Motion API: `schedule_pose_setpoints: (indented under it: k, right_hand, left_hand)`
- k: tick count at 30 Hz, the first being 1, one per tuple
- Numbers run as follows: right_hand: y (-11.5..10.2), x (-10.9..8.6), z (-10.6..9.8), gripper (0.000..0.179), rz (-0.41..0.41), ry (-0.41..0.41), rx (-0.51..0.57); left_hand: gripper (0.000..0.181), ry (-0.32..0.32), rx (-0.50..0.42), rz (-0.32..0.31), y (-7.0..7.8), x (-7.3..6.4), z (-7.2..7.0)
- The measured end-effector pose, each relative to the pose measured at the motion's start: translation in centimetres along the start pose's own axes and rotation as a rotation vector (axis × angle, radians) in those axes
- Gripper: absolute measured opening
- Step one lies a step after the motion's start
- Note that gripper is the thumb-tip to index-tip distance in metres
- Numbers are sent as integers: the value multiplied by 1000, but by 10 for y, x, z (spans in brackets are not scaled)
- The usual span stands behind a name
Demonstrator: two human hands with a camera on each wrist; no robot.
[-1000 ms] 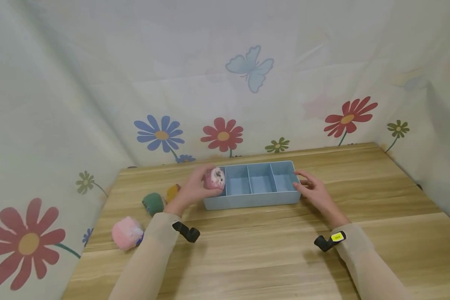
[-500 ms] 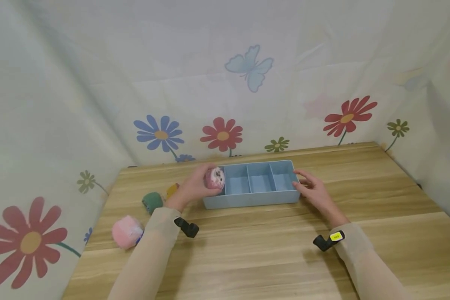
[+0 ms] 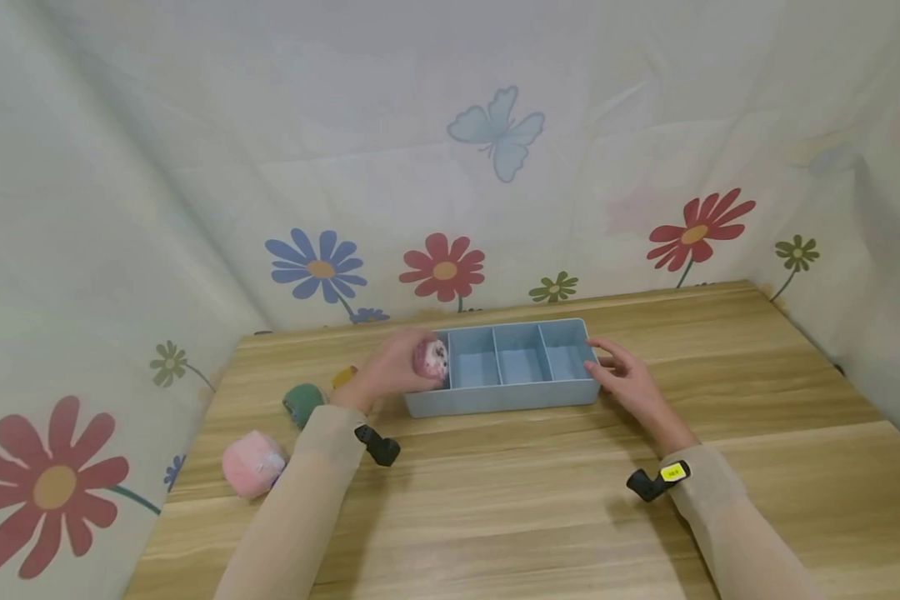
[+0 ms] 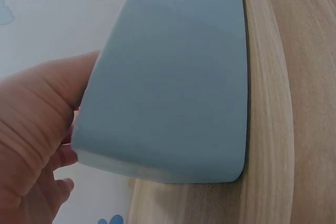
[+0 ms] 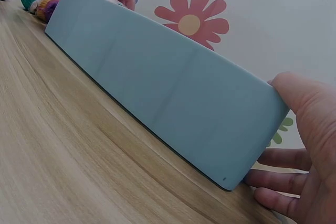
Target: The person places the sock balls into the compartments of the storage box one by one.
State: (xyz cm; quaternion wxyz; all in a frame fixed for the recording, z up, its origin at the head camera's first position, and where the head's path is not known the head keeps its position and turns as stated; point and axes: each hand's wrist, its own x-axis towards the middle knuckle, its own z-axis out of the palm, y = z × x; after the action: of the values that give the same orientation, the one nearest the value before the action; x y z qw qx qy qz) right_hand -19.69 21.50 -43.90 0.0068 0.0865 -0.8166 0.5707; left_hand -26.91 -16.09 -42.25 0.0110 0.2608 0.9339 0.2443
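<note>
Smooth, matt plastic box (image 3: 502, 399), wood-grained tabletop (image 3: 525, 492).

Head cam sits high, facing forward and down, far enough back for the whole blue box (image 3: 502, 399), the left hand (image 3: 393, 367), the right hand (image 3: 630, 385) and the backdrop (image 3: 390, 183). Left wrist cam's low, rolled sideways, tight on the box's front wall, left end. Right wrist cam's low too, looking obliquely leftward along that same wall; both hands show there as well.
</note>
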Motion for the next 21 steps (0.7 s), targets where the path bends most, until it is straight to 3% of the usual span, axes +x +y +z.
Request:
schedule_pose_setpoints:
  k: [5, 11, 14, 17, 21]
  right_hand:
    - [-1, -1, 1, 47, -8, -2, -17]
    - [10, 3, 2, 49, -3, 0, -6]
    - [23, 8, 3, 50, -5, 4, -10]
    - [34, 11, 3, 50, -7, 11, -17]
    - [38, 13, 1, 51, -14, 26, -13]
  left_hand:
    - [54, -12, 145, 63, -3, 5, 7]
    - [50, -80, 224, -15, 6, 3, 6]
    - [53, -100, 256, -15, 6, 3, 6]
    - [59, -81, 235, 2, 5, 1, 6]
    - [65, -26, 96, 27, 6, -3, 4]
